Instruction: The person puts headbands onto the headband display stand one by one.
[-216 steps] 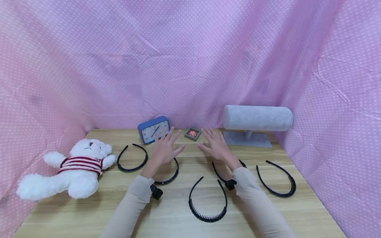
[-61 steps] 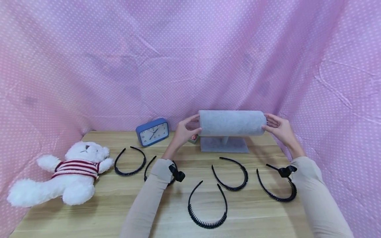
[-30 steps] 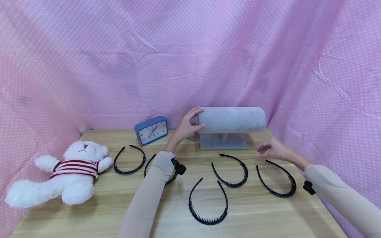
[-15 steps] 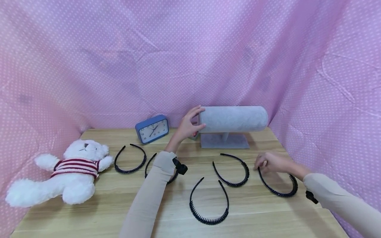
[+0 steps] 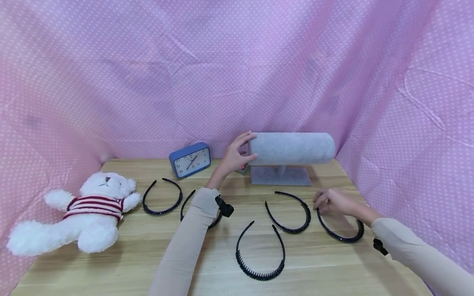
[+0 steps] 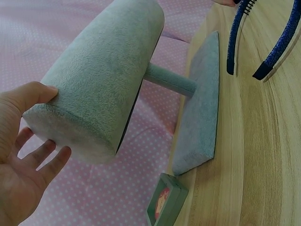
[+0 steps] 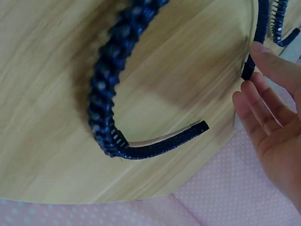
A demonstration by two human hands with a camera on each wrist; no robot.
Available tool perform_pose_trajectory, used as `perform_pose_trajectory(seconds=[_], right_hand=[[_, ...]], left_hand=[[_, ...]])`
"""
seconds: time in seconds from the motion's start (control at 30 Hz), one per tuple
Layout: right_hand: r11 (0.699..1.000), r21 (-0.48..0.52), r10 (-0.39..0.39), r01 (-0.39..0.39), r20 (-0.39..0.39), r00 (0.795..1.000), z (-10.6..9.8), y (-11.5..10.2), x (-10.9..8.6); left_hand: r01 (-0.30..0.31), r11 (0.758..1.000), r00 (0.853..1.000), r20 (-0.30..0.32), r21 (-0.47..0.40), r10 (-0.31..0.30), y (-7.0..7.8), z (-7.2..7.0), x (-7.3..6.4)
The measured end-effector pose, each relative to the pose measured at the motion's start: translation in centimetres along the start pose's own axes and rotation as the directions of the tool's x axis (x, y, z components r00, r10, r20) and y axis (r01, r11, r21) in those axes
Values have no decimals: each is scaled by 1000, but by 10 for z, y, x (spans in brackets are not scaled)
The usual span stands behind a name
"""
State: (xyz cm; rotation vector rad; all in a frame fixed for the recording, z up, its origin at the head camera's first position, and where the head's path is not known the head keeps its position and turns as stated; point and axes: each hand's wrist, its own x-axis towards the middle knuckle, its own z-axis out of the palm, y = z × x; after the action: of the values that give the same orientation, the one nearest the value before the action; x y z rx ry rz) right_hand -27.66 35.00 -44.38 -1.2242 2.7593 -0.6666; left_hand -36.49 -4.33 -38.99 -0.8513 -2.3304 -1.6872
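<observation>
At the back of the table stands a grey velvet bracelet display stand (image 5: 292,148), a padded roll on a post and flat base. My left hand (image 5: 232,158) grips the roll's left end; in the left wrist view its thumb lies on the side and the fingers spread across the end face. On the right, my right hand (image 5: 335,201) pinches one tip of a black beaded headband (image 5: 344,239). The right wrist view has this headband (image 7: 101,94) close up, its other tip free, the thumb and fingertips (image 7: 251,87) at the held end.
More toothed headbands lie nearby: one (image 5: 306,220) beside the right hand, one (image 5: 261,276) at the front, one (image 5: 163,212) at left, another (image 5: 216,223) partly behind the left sleeve. A blue alarm clock (image 5: 190,160), a small framed box (image 6: 167,202) and a white teddy bear (image 5: 96,209) stand around.
Both hands took the stand's ends, and it came left. The right hand then let go, dropped to the right-hand headband, pinched its tip and shifted it slightly left. The left hand stayed on the roll.
</observation>
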Motion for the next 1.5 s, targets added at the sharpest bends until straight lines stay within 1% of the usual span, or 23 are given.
perform_pose_trajectory(seconds=[0.17, 0.23, 0.37, 0.43, 0.67, 0.73, 0.8, 0.9, 1.03, 1.17, 1.27, 1.37, 1.5], right_hand=[[997, -64, -34, 34, 4, 999, 4, -1, 2], [997, -78, -27, 26, -6, 1000, 4, -1, 3], [995, -97, 14, -16, -24, 1000, 4, 0, 4], [995, -103, 11, -14, -30, 999, 4, 1, 4], [989, -116, -89, 89, 0, 996, 6, -1, 4], [989, -115, -99, 97, -15, 995, 6, -1, 4], [991, -94, -96, 93, -34, 995, 4, 0, 4], [992, -64, -111, 106, -80, 991, -1, 3, 5], [988, -65, -152, 143, -157, 976, -11, 10, 5], [992, -106, -89, 65, -235, 968, -23, 17, 3], [988, -152, -40, -6, -297, 954, -32, 20, 1], [987, -156, -20, -37, -345, 939, -39, 21, -1], [982, -153, 46, -112, -380, 924, -49, 23, -6]], left_hand=[[-8, 1000, 1000, -2, -17, 8, 0, 0, 0], [-11, 1000, 1000, -2, -20, 11, 0, 0, 0], [-12, 1000, 1000, -5, -25, 12, 0, 0, 0], [-9, 1000, 1000, -4, -23, 9, 0, 0, -1], [-2, 1000, 1000, -6, -20, 1, 1, 1, -1], [-3, 1000, 1000, -7, -15, 3, 1, 1, -1], [-2, 1000, 1000, -7, -12, 2, 1, 1, -1], [-1, 1000, 1000, -3, -20, 0, 1, 2, -1], [0, 1000, 1000, 0, -23, 0, 0, 2, -1], [-2, 1000, 1000, -4, -24, 2, 0, 2, -1], [-5, 1000, 1000, -6, -30, 4, -1, 2, -1], [-5, 1000, 1000, -5, -25, 5, -1, 2, 0], [-5, 1000, 1000, -3, -19, 5, -1, 2, 0]])
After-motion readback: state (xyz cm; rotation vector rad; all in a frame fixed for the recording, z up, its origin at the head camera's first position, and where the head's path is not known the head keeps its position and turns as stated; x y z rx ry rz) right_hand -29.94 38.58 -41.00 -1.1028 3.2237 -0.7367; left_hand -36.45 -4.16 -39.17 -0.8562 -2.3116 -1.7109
